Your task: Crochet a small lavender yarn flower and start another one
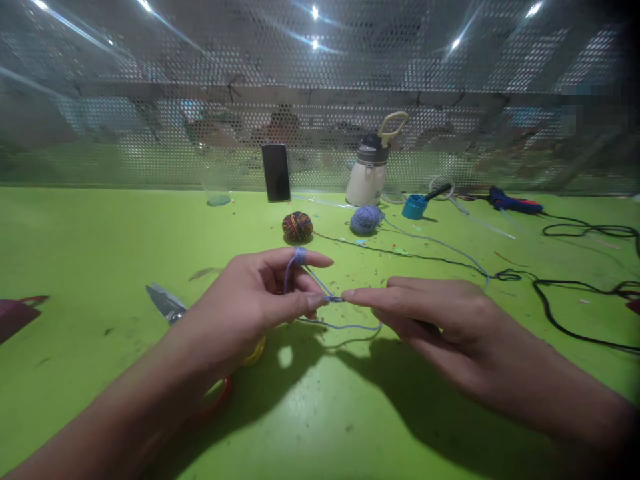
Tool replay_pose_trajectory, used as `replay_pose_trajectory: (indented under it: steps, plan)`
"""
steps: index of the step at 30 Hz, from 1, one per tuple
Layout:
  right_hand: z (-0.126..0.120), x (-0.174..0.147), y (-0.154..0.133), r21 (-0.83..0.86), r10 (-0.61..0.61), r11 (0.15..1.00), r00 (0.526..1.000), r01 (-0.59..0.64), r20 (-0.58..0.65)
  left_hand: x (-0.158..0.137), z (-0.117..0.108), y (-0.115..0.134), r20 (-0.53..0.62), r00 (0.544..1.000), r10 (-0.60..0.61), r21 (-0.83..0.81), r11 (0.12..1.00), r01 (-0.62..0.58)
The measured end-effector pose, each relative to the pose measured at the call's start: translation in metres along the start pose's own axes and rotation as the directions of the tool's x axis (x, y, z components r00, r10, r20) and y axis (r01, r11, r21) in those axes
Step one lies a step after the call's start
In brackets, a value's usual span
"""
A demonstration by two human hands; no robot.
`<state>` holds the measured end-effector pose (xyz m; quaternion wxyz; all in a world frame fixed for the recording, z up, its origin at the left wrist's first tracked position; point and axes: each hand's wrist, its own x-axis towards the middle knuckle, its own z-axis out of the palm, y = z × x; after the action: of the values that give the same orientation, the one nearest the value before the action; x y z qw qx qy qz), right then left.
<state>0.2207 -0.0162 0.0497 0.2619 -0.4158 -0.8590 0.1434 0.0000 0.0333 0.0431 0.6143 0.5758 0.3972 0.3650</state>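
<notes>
My left hand point(265, 287) pinches a small bit of lavender-blue yarn work point(326, 299) between thumb and fingers. Lavender-blue yarn point(300, 256) is wrapped round its raised index finger and runs down to the pinch. From the right, my right hand point(440, 320) meets the work with its index fingertip, closed on what looks like a slim crochet hook point(337, 299); only its tip shows, at the loop. A loose strand point(345, 327) hangs below both hands. Beneath my left wrist lie scissors point(167, 303), their handles partly covered.
On the green table point(100, 253) lie a multicoloured yarn ball point(297, 227) and a lavender-blue yarn ball point(367, 220). Behind stand a phone point(276, 173), a bottle point(367, 177) and a blue pot point(414, 207). A glue gun point(515, 201) and black cord point(550, 310) lie right. Perforated panel behind.
</notes>
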Motion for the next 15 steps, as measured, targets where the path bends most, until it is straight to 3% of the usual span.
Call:
replay_pose_trajectory:
  steps: [15]
  plan:
    - [0.0011,-0.0007,0.0008,-0.072,-0.017,0.997,0.999,0.020,0.045,-0.0012,0.0006,0.0004,0.004,1.000,0.008,0.030,1.000,-0.008]
